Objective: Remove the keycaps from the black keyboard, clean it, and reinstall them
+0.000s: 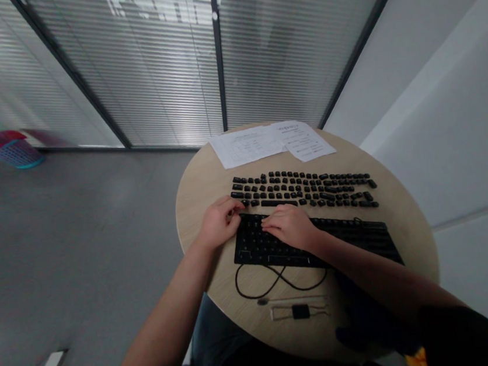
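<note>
A black keyboard (351, 232) lies on a round wooden table, with many of its keycaps off. My left hand (220, 224) is at its upper left corner, fingers curled and thumb close to them beside the lowest row of loose keycaps; anything between the fingertips is too small to make out. Over the keyboard's upper left part rests my right hand (290, 226), its fingers pressed together and pointing left. What those fingertips hold, if anything, is hidden. Loose black keycaps (293, 187) are laid out in rows just beyond the keyboard, including a long space bar (278, 202).
Printed sheets (248, 145) lie at the table's (195, 182) far edge. Nearer me are the looped cable (257, 296), a thin stick-like tool (292, 299) and a wire puller with a black middle (301, 311). A blue and red basket (18, 153) stands on the floor by the glass partition.
</note>
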The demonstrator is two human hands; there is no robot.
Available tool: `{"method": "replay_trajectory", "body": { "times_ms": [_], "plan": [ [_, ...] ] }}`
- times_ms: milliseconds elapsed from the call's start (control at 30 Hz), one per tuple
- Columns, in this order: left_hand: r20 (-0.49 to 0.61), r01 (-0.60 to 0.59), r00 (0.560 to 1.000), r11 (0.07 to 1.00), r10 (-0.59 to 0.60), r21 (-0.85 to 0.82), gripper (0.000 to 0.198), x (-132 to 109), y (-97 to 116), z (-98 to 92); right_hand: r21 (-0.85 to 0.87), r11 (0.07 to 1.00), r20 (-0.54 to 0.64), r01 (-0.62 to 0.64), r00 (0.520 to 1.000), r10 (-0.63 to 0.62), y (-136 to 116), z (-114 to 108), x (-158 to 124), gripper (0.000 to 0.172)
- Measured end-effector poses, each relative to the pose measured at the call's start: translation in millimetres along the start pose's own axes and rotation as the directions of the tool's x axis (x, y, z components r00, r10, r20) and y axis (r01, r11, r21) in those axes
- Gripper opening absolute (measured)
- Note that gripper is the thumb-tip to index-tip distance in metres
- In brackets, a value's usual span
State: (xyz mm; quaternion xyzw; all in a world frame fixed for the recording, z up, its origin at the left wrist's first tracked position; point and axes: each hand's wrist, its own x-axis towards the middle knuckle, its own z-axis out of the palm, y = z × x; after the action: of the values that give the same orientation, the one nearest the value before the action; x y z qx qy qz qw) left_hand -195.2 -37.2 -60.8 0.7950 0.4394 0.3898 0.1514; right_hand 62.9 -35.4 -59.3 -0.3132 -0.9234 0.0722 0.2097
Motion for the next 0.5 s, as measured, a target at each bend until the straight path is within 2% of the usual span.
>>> {"method": "replay_trajectory", "body": {
  "times_ms": [367, 500],
  "plan": [
    [0.036, -0.023, 0.999, 1.0, 0.023, -0.009, 0.025, 0.3, -0.2, 2.4, 0.046, 0.999, -0.109, 0.013, 0.994, -0.008, -6.2, 4.3, -0.8, 0.009],
    [0.047, -0.033, 0.998, 0.999, 0.033, -0.012, 0.025, 0.7, -0.6, 3.4, 0.166, 0.986, -0.166, -0.023, 0.985, 0.05, -0.1, 7.2, -4.2, 0.006]
  ]
}}
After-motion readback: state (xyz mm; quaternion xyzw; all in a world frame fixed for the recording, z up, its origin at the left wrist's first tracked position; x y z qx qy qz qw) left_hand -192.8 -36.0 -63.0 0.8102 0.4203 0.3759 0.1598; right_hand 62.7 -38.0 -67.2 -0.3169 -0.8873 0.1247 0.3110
